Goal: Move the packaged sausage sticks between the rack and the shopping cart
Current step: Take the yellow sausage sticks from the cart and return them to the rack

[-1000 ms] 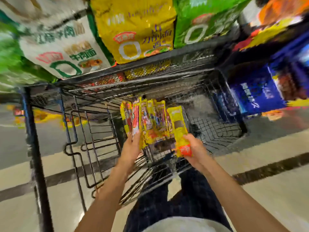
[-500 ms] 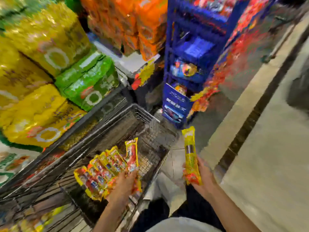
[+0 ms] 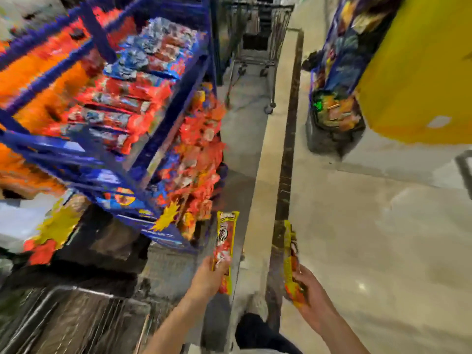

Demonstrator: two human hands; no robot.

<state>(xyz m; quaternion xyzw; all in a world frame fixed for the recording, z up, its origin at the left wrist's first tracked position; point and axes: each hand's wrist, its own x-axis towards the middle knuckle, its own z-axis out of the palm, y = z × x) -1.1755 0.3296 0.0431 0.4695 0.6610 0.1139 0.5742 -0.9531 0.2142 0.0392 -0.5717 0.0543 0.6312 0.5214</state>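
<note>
The left hand (image 3: 208,275) grips a yellow-and-red sausage stick packet (image 3: 226,233) by its lower half, fingers curled round it. The packet stands nearly upright, its top end just off the bottom corner of the blue rack (image 3: 176,106) and not touching it. The right hand (image 3: 311,295) holds a second sausage stick packet (image 3: 289,254) the same way, fingers wrapped round the lower part. This packet is seen edge-on and stands farther from the rack than the first one, with a clear gap between the two.

The rack is tilted in view and blurred. Its shelves carry rows of red packets (image 3: 122,98), and more red and orange snack packets (image 3: 201,159) hang down the side that faces the hands. The shopping cart (image 3: 76,290) stands below the rack, on the left hand's side, and only its wire rim and part of the basket show. What lies inside it cannot be made out.

A dark floor strip (image 3: 288,154) runs along the pale floor past the rack's hanging side, between the two held packets. Beyond the rack's far end stands another wire cart (image 3: 258,29). Across the strip from the rack is a big yellow panel (image 3: 421,72). A dark trouser leg (image 3: 255,330) shows below the hands.
</note>
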